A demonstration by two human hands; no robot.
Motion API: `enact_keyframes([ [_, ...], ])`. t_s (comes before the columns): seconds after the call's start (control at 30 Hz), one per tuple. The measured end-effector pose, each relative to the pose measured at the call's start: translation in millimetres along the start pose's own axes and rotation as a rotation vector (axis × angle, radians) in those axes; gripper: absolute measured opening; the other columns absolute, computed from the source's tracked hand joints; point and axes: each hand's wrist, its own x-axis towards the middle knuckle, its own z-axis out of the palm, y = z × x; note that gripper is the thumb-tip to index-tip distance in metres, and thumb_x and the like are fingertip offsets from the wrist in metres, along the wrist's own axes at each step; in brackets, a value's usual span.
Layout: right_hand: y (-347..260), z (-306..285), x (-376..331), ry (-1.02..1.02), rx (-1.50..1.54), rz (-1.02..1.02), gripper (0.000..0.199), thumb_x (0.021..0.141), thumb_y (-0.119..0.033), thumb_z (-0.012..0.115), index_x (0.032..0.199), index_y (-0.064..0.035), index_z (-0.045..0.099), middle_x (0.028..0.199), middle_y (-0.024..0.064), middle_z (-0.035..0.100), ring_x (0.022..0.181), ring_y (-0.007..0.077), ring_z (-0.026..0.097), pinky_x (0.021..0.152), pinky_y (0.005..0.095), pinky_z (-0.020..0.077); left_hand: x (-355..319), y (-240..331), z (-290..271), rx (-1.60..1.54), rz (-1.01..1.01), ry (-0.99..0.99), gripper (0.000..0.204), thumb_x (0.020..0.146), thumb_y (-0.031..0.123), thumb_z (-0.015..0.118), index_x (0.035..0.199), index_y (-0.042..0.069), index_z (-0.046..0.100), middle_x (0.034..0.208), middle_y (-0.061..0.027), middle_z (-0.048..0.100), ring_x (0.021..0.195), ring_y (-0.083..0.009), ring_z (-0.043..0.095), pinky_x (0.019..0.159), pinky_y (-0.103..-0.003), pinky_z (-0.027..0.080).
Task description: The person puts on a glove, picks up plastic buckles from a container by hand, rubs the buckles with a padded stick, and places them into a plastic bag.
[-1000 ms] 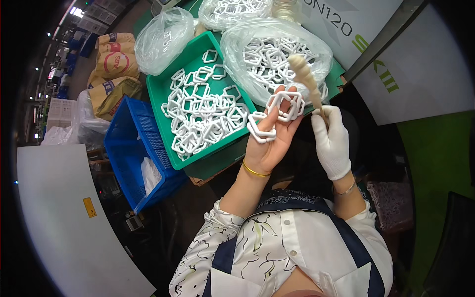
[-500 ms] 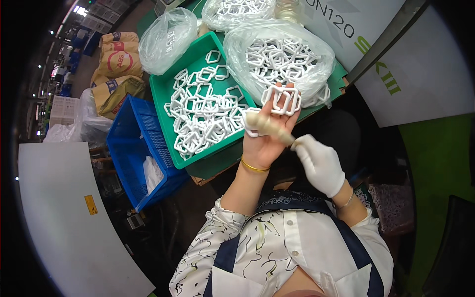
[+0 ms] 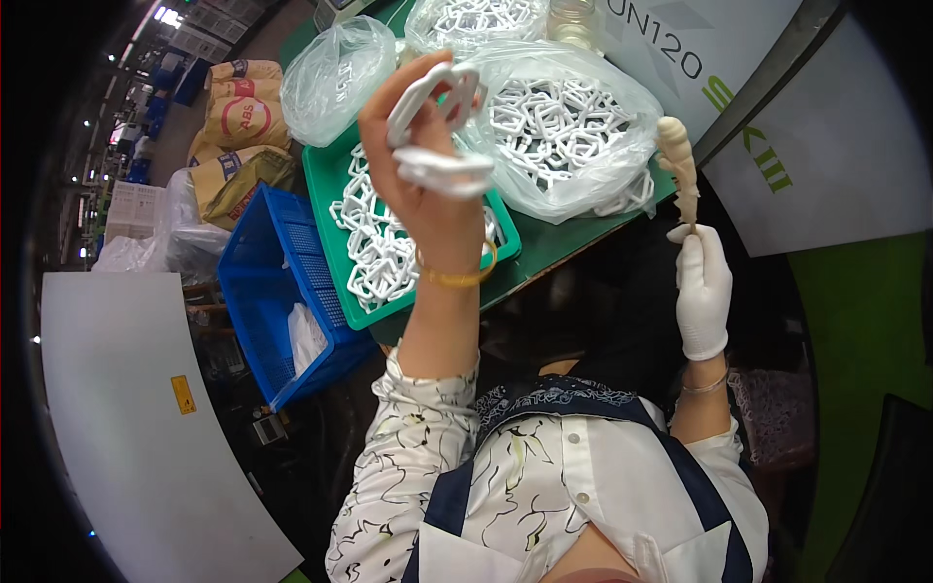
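White plastic rings (image 3: pixel 439 131) gripped in left hand (image 3: pixel 423 185); gloved right hand (image 3: pixel 702 287) holds brush (image 3: pixel 678 165).

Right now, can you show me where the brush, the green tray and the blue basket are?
brush (image 3: pixel 677 155): head view, on its pale bristled tip above the gloved right hand (image 3: pixel 702 287).
green tray (image 3: pixel 323 199): head view, on its bare left rim.
blue basket (image 3: pixel 260 267): head view, on its slatted inside wall.
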Motion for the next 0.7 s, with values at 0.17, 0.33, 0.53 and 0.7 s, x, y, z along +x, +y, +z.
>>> enact_keyframes([
  [0.17, 3.3, -5.5, -3.2, -0.021, 0.026, 0.04, 0.024, 0.107, -0.02, 0.043, 0.102, -0.0034, 0.061, 0.067, -0.0072, 0.035, 0.057, 0.0013, 0.029, 0.051, 0.0212, 0.0247, -13.3, -67.6, -16.4, 1.138, 0.149, -0.592, 0.059, 0.078, 0.01, 0.076, 0.133, 0.009, 0.056, 0.135, -0.0171, 0.053, 0.122, -0.0363, 0.052, 0.107, -0.044, 0.041],
  [0.33, 29.2, -28.9, -3.3, 0.037, -0.106, 0.165, 0.024, 0.105, -0.017, 0.046, 0.103, -0.0001, 0.062, 0.082, 0.005, 0.06, 0.071, 0.0123, 0.05, 0.068, 0.0286, 0.0442, -5.6, -42.0, -62.4, 1.099, 0.142, -0.649, 0.068, 0.076, 0.016, 0.08, 0.138, 0.01, 0.053, 0.142, -0.019, 0.047, 0.129, -0.039, 0.047, 0.109, -0.045, 0.038],
  [0.53, 72.5, -25.5, -0.2, 0.047, -0.281, 0.078, 0.026, 0.105, -0.022, 0.046, 0.106, -0.0015, 0.062, 0.095, 0.0119, 0.068, 0.084, 0.0248, 0.065, 0.077, 0.0354, 0.0494, 14.1, -17.9, -177.2, 1.213, -0.342, -0.793, 0.039, 0.082, 0.017, 0.075, 0.118, 0.006, 0.066, 0.119, -0.0148, 0.065, 0.111, -0.035, 0.06, 0.095, -0.042, 0.048],
  [0.7, 78.9, -12.0, -7.1, 0.07, -0.384, 0.173, 0.027, 0.106, -0.024, 0.045, 0.106, -0.0022, 0.062, 0.095, 0.0123, 0.067, 0.086, 0.0264, 0.064, 0.081, 0.0352, 0.049, 25.1, 5.8, -214.8, 1.274, -0.555, -0.883, 0.022, 0.084, 0.011, 0.071, 0.104, 0.003, 0.073, 0.107, -0.0132, 0.07, 0.101, -0.0315, 0.066, 0.092, -0.038, 0.05],
])
